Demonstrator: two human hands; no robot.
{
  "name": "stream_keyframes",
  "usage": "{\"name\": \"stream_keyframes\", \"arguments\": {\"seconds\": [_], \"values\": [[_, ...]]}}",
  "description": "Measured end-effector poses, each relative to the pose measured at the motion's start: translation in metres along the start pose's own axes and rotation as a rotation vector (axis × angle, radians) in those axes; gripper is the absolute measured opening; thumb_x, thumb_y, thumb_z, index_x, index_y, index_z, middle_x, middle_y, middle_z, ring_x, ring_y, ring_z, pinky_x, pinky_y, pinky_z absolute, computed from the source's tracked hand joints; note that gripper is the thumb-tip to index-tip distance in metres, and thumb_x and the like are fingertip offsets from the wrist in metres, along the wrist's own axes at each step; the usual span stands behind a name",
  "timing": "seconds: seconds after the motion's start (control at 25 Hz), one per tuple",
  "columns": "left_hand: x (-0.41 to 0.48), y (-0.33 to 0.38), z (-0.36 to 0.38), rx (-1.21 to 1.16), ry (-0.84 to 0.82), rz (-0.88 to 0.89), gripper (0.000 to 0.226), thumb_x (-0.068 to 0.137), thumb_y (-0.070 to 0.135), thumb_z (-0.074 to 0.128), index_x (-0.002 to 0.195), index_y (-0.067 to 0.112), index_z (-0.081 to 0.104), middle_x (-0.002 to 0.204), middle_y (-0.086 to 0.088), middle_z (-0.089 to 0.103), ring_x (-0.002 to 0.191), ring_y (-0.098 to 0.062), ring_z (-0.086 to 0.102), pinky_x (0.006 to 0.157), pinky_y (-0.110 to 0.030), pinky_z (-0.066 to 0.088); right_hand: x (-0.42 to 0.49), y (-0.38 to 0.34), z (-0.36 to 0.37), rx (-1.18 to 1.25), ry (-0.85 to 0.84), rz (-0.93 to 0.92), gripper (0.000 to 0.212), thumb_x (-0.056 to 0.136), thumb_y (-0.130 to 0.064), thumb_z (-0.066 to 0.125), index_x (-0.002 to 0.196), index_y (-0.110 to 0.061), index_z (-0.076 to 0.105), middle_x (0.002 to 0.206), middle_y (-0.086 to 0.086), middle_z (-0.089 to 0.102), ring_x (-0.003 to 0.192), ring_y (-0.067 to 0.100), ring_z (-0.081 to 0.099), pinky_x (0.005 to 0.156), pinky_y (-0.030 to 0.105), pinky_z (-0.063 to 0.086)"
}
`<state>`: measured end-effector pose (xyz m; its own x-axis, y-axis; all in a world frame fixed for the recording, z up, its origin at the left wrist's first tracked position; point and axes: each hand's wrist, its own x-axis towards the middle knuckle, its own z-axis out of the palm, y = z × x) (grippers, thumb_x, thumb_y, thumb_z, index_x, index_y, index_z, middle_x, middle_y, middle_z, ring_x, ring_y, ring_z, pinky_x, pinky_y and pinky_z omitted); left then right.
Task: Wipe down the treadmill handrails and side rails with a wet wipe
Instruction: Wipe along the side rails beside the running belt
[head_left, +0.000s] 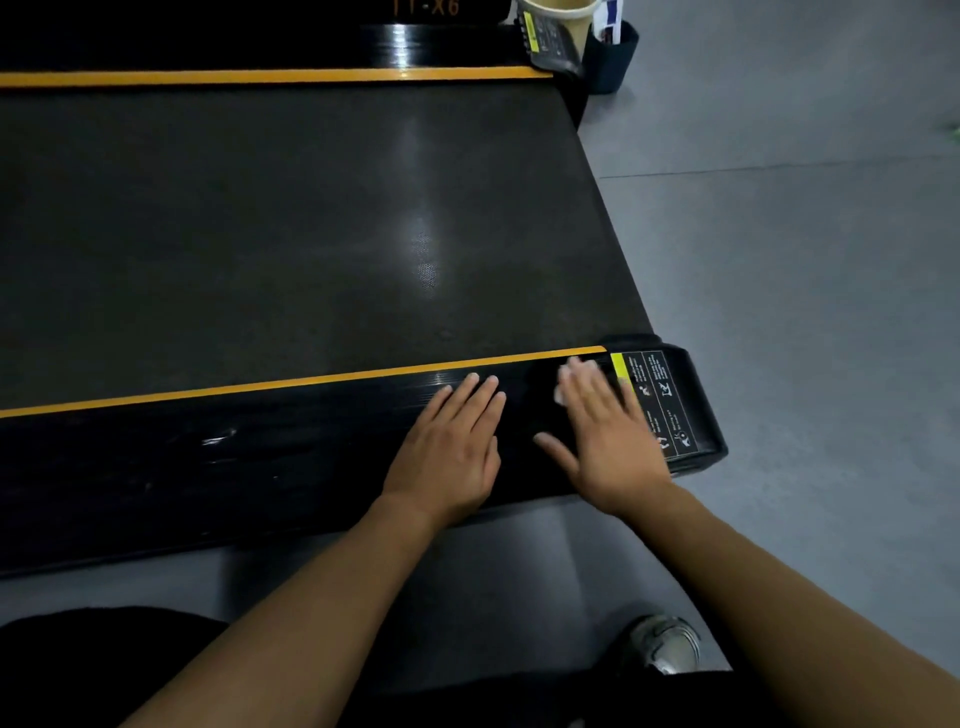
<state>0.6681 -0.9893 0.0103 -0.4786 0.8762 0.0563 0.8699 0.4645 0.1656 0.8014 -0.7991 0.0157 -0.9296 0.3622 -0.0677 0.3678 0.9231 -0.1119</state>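
Note:
The near black side rail (218, 467) of the treadmill runs across the view, edged by a yellow stripe. My left hand (447, 447) lies flat on the rail with straight fingers. Just to its right, my right hand (608, 431) presses a white wet wipe (574, 371) flat against the rail near its rear end; only bits of the wipe show past the fingertips. A warning label (654, 395) on the rear end cap sits right beside that hand. The far side rail (260, 77) with its own yellow stripe lies across the top.
The dark running belt (311, 223) fills the middle. At the top right stand a paper cup (563, 18) and a dark pouch (610, 57). Grey floor (805, 260) spreads to the right. My shoe (665, 642) is on the floor below the rail.

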Motion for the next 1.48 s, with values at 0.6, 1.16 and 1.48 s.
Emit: {"name": "stream_keyframes", "arguments": {"seconds": [0.6, 1.16, 1.48], "values": [[0.000, 0.001, -0.003, 0.000, -0.020, -0.009, 0.061, 0.102, 0.036, 0.026, 0.157, 0.014, 0.040, 0.166, -0.005, 0.033, 0.156, -0.021, 0.023, 0.127, -0.044, 0.022, -0.042, -0.005, 0.009, -0.043, 0.025, -0.030, 0.088, 0.100, -0.072, 0.017, 0.164, -0.010, 0.017, 0.172, 0.007, 0.011, 0.159, 0.021, 0.003, 0.129, 0.049, 0.010], [0.000, 0.000, -0.002, 0.004, -0.024, -0.008, 0.061, 0.102, 0.036, 0.026, 0.157, 0.013, 0.039, 0.166, -0.005, 0.034, 0.156, -0.021, 0.023, 0.127, -0.044, 0.022, -0.075, -0.023, 0.021, -0.028, 0.066, 0.048, 0.088, 0.102, -0.067, 0.028, 0.163, -0.006, 0.014, 0.172, 0.013, 0.007, 0.160, 0.027, 0.001, 0.129, 0.048, 0.010], [0.000, -0.002, 0.000, -0.021, -0.019, -0.002, 0.060, 0.103, 0.036, 0.026, 0.156, 0.012, 0.041, 0.165, -0.005, 0.035, 0.156, -0.022, 0.024, 0.127, -0.044, 0.022, -0.090, -0.021, 0.023, -0.024, 0.071, 0.121, 0.089, 0.101, -0.068, 0.030, 0.163, -0.005, 0.016, 0.171, 0.014, 0.009, 0.159, 0.028, 0.002, 0.128, 0.048, 0.011]]}}
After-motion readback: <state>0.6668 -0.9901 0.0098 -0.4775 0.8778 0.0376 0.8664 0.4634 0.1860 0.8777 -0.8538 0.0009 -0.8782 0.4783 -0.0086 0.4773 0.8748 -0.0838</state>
